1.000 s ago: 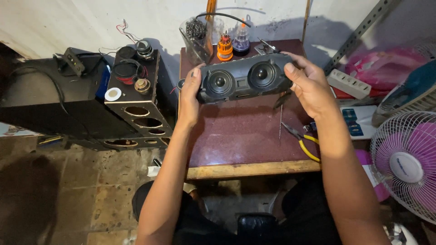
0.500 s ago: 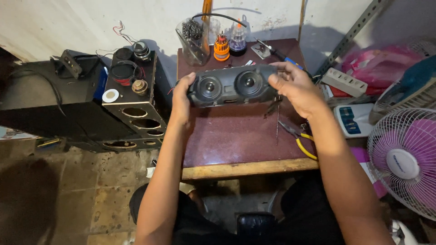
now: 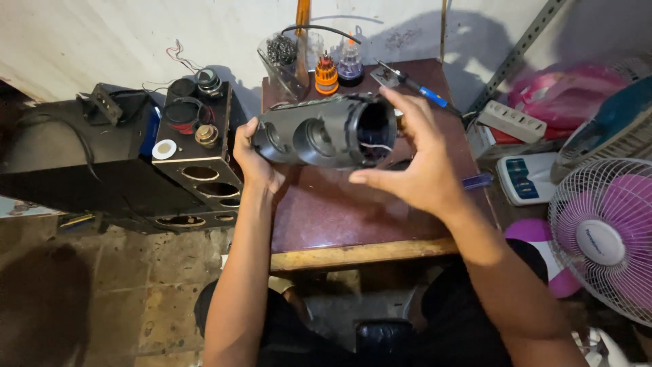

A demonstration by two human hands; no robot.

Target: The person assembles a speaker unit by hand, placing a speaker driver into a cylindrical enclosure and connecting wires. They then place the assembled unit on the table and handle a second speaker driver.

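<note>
**Operator:** Dim workshop corner, white wall behind, dark red desk (image 3: pixel 380 204) in front of you. Where does the speaker housing sit?

**Guide:** You hold the grey cylindrical speaker housing (image 3: pixel 319 132) in the air above the far half of the desk, clear of the desktop. Its long axis runs across your view from left to right, tilted so the right end swings toward you. That end is open, and loose wires show inside it.

**Operator:** State of the left hand?

**Guide:** Your left hand (image 3: pixel 255 160) is closed around the left end of the housing, thumb on the near side, fingers wrapped behind. It carries that end from below.

**Operator:** And the right hand?

**Guide:** Your right hand (image 3: pixel 414 163) is spread, not clenched. The fingertips rest on the rim of the open right end; the palm stands clear of the shell, toward you. Both hands sit equally close to the housing, one at each end of the axis.

**Operator:** What lies around it?

**Guide:** Beyond the housing, at the back edge of the desk, stand an orange screwdriver-bit set (image 3: pixel 327 73) and a blue-handled screwdriver (image 3: pixel 421 90). To your left sits a black speaker cabinet (image 3: pixel 200 163) with open round holes. To your right, well apart, stands a pink fan (image 3: pixel 601 234).
</note>
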